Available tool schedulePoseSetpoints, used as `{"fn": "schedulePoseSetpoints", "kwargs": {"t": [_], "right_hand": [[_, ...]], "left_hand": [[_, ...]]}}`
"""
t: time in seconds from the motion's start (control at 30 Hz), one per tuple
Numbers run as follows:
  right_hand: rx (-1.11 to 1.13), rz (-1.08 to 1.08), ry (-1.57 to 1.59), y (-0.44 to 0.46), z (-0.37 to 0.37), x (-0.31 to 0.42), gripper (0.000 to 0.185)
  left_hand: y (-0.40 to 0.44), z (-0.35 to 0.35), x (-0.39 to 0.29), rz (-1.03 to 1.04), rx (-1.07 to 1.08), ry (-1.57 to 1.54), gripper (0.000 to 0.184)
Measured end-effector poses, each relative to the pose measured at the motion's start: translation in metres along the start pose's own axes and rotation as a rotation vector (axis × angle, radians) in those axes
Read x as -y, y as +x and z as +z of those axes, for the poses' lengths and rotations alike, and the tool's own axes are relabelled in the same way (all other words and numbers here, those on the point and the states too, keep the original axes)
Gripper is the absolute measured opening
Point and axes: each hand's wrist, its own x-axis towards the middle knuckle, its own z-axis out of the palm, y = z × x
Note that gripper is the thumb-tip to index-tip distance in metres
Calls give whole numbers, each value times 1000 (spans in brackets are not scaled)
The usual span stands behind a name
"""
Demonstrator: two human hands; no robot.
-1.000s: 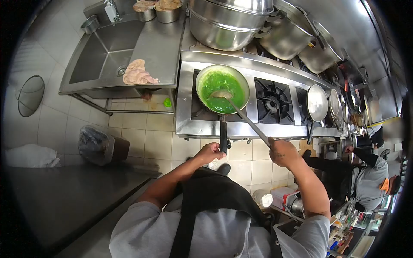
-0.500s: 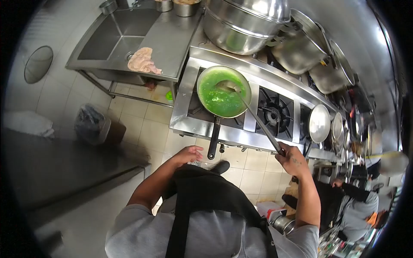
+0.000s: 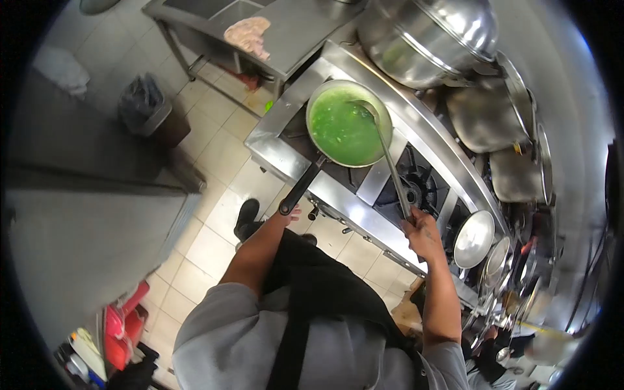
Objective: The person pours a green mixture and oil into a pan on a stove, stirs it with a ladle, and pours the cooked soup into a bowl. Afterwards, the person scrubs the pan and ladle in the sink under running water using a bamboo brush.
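A frying pan [image 3: 385, 151] of bright green liquid [image 3: 341, 133] stands on the near-left burner, its black handle [image 3: 300, 188] pointing toward me. My right hand [image 3: 424, 235] is closed round the long metal shaft of a ladle [image 3: 392, 164], whose bowl is partly sunk in the liquid at the pan's far side. Low beside the tip of the pan handle is my left hand [image 3: 292, 216]. The handle partly covers it; the fingers that show are stretched out, with nothing seen in them. A stove knob [image 3: 313, 213] is just right of these fingers.
Large steel pots [image 3: 422, 45] line the back of the stove [image 3: 260, 140]. A shallow metal pan [image 3: 474, 239] sits to the right. Pale raw meat [image 3: 248, 36] lies on the steel sink counter [image 3: 292, 39]. A lined bin [image 3: 146, 107] stands left; another person [image 3: 487, 364] is at lower right.
My view has turned and shifted. The left hand has moved from open space beside the pan to the handle's tip. The ladle bowl has moved toward the pan's far side.
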Motion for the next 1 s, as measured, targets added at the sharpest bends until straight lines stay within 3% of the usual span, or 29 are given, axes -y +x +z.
{"fn": "schedulePoseSetpoints", "kwargs": {"t": [0.1,0.17,0.23,0.33,0.53,0.6,0.63,0.73,0.77,0.87,0.9,1.0], "right_hand": [[80,89,213,-14,-9,18,14],[105,134,271,-22,-15,25,8],[171,174,290,-25,-17,19,9],[210,214,382,-31,-22,16,8],[304,370,834,-43,-21,6,28],[367,387,1123,-44,-16,-6,31],[399,394,1268,-45,-12,-13,32],[469,460,1632,-45,1,-30,34],[489,434,1683,-46,3,-31,34],[410,367,1516,-54,6,-21,36],[352,329,1414,-56,9,-17,34],[217,278,1131,-60,12,-1,32]], "left_hand": [[-2,36,-10,-24,-136,39,49],[-9,56,-17,-86,-210,25,49],[-6,72,-24,-154,-247,-38,49],[10,79,-11,-185,-134,-230,51],[23,91,-4,-234,-138,-473,46],[29,88,-1,-225,-119,-558,50],[30,87,2,-227,-149,-609,43],[23,80,22,77,-3,-558,37],[21,79,21,53,-6,-566,22],[12,89,26,332,-183,-360,25],[16,94,26,431,-296,-232,41],[0,101,22,676,-531,475,46]]}}
